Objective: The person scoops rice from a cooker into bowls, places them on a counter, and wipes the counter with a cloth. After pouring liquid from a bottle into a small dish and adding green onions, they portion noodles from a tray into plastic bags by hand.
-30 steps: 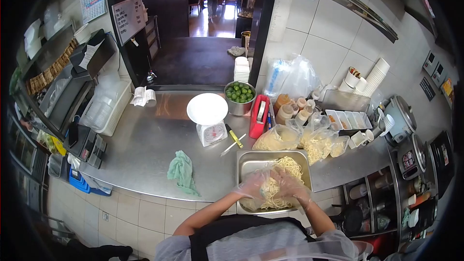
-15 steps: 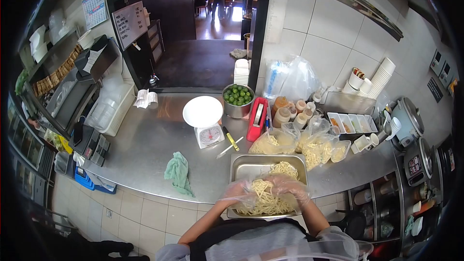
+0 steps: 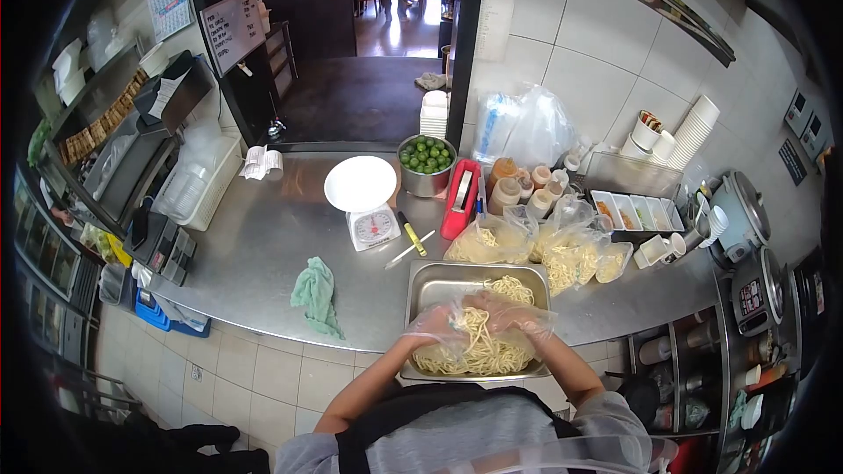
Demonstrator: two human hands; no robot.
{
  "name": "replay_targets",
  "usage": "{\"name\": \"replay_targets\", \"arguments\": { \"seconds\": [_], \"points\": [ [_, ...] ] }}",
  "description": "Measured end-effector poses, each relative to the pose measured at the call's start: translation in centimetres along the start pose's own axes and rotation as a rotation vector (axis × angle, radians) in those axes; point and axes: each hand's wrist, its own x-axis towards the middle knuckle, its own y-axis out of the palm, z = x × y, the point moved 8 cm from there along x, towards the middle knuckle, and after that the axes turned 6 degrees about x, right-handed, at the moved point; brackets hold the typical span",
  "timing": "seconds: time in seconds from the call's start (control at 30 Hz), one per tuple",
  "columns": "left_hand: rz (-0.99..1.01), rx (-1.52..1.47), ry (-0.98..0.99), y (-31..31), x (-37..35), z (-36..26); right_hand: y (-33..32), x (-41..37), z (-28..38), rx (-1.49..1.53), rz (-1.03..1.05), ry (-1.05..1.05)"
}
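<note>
Both hands wear clear plastic gloves and meet over a steel tray (image 3: 415, 290) of pale cooked noodles (image 3: 479, 358). My left hand (image 3: 439, 323) is curled around a clump of noodles from the left side. Opposite it, my right hand (image 3: 516, 314) closes on the same clump, with strands showing between the two hands. The fingertips are partly hidden by noodles and loose glove plastic. More noodles lie in the tray below and behind the hands.
Behind the tray stand bags of noodles (image 3: 575, 265), a red tape dispenser (image 3: 458, 202), sauce bottles (image 3: 505, 196) and a pot of green limes (image 3: 425, 177). Leftward are a kitchen scale (image 3: 374, 227) carrying a white plate (image 3: 360, 183), a yellow marker (image 3: 411, 235) and a green cloth (image 3: 315, 297).
My hands have lifted slightly and drawn a little closer together, the noodle clump still between them. The whole view has shifted a little.
</note>
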Motion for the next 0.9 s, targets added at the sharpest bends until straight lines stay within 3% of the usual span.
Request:
{"name": "replay_targets", "arguments": {
  "seconds": [0.1,0.2,0.3,0.4,0.5,0.6,0.7,0.8,0.9],
  "points": [
    [-0.012,-0.035,-0.001,-0.6,-1.0,-1.8,0.5,-0.5,0.4,-0.377,0.103,0.345],
    [-0.041,0.076,0.078,-0.2,-1.6,-2.3,-0.1,-0.6,3.0,-0.453,0.338,0.422],
    [-0.086,0.197,0.159,1.0,-2.1,-1.5,0.6,0.1,0.3,-0.67,0.406,0.344],
    [-0.187,0.344,0.189,1.1,-2.2,-1.1,2.0,0.9,-1.5,-0.666,0.227,0.096],
    [-0.183,0.29,0.166,1.1,-2.0,-1.4,2.2,0.8,-1.0,-0.559,0.263,0.17],
    [-0.201,0.132,0.149,0.4,-2.1,-2.0,1.5,0.9,-1.0,-0.291,0.087,0.087],
    [-0.213,0.071,0.118,-1.8,-2.7,-4.3,0.2,0.6,1.7,-0.286,-0.044,0.192],
    [-0.25,0.108,0.111,-2.1,-3.0,-3.8,-1.2,-0.2,6.4,-0.427,-0.165,0.268],
    [-0.162,0.054,0.036,-2.2,-3.2,-3.3,0.5,-0.3,4.6,-0.651,-0.244,0.112]
  ]
}}
